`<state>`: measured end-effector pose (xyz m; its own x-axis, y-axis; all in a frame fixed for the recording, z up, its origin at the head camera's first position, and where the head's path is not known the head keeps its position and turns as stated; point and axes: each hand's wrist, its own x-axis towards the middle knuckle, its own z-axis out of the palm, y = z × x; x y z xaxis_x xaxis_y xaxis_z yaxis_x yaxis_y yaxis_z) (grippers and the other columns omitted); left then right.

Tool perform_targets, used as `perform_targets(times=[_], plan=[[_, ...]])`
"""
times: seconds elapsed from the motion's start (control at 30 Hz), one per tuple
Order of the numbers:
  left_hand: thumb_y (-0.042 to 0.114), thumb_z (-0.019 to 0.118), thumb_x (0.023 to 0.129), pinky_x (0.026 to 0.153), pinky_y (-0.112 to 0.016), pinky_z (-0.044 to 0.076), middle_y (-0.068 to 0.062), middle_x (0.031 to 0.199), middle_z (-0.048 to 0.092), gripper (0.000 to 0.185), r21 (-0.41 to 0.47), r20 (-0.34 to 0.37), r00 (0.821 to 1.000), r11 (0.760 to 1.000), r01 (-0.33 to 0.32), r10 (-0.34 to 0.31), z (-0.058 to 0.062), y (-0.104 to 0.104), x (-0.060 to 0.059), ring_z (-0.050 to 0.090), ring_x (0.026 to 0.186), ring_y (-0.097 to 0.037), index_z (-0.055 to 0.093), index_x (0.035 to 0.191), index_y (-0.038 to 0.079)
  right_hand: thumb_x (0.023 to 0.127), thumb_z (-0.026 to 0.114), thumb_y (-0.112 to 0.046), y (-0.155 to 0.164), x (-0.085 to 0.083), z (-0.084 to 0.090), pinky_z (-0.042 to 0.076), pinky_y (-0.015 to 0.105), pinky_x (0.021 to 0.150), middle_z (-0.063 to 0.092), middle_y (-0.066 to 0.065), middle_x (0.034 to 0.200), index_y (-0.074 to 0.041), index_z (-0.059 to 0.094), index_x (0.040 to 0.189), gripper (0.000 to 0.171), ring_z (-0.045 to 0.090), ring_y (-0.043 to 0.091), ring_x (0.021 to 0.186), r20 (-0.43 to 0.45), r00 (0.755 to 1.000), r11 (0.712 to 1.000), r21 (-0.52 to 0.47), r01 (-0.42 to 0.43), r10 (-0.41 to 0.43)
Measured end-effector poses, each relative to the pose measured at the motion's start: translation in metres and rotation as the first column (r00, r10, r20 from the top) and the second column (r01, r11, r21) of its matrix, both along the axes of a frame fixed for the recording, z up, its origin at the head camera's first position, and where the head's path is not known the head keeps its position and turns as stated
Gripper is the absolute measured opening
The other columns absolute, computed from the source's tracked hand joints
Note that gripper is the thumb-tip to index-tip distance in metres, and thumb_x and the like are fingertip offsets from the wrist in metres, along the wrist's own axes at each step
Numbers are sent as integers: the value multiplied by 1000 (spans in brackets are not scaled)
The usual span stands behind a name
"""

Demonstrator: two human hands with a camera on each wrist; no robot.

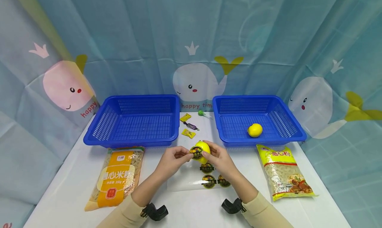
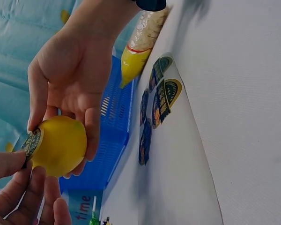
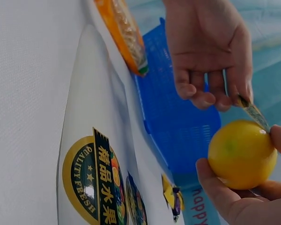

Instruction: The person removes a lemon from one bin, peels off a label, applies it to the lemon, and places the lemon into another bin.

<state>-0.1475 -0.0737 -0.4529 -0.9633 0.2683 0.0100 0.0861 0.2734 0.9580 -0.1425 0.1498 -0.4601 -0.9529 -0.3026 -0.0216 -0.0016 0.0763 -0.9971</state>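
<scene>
My right hand [image 1: 219, 156] grips a yellow lemon [image 1: 203, 150] above the table, between the two baskets; its fingers [image 2: 91, 136] curl round the fruit [image 2: 58, 146]. My left hand [image 1: 174, 158] pinches a round dark fruit sticker [image 1: 196, 153] and holds it against the lemon's near side [image 3: 242, 153]. The sticker's edge [image 3: 254, 114] shows at the fruit's top in the right wrist view. Below the hands lies a clear backing sheet [image 1: 191, 180] with three more stickers [image 1: 209, 181].
Two blue baskets stand at the back: the left one [image 1: 134, 122] holds nothing, the right one [image 1: 258, 120] holds a second lemon [image 1: 255, 130]. An orange pasta bag [image 1: 117, 176] lies left, a yellow one [image 1: 285, 171] right. Small candies [image 1: 188, 126] sit between the baskets.
</scene>
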Motion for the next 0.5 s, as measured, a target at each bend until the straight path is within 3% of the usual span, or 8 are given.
perform_targets(times=[0.2,0.5], plan=[[26,75,92,76,-29,57,-2,96,75,14,-26,-7,999,998,-53,53,3,3,0,71,89,-18,76,92,12,102,61,-25,-1,-2,-1,55,29,97,48,23,150,0,34,154,63,54,36,133,10,1000,999,-30,-12,12],[17,72,94,93,-41,58,-19,94,76,16,97,107,990,990,-98,87,6,9,0,74,93,-34,72,92,2,101,63,-23,-1,-3,-2,56,30,95,53,21,146,-4,42,151,57,58,34,130,9,999,998,-42,53,-53]])
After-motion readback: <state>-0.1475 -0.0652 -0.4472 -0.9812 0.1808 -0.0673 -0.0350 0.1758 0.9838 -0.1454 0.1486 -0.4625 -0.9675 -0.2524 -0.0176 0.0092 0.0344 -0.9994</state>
